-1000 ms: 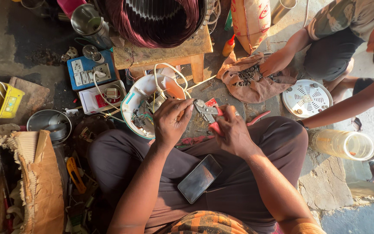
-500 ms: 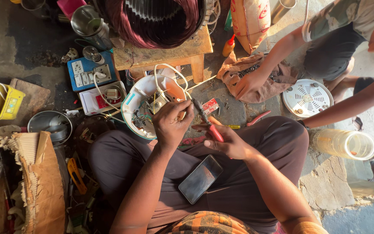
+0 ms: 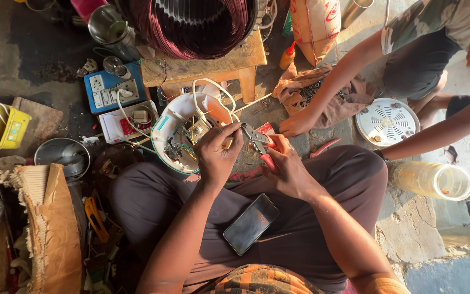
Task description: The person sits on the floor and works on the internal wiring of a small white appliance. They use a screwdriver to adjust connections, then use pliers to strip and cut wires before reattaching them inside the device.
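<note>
This is a cluttered floor-level electrical repair workshop: a copper motor winding (image 3: 191, 24) sits on a wooden stool (image 3: 208, 65), beside a switch-and-socket test board (image 3: 111, 87), an opened appliance base (image 3: 189, 133) and scattered tools.

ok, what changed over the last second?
The right hand has taken up the red-handled pliers, which lay on the floor a second ago, and brought their tip toward the left hand at the wiring of the open white appliance. The other person's hand slid off the brown cloth toward the pliers. The phone on the lap and the white disc stayed put.
</note>
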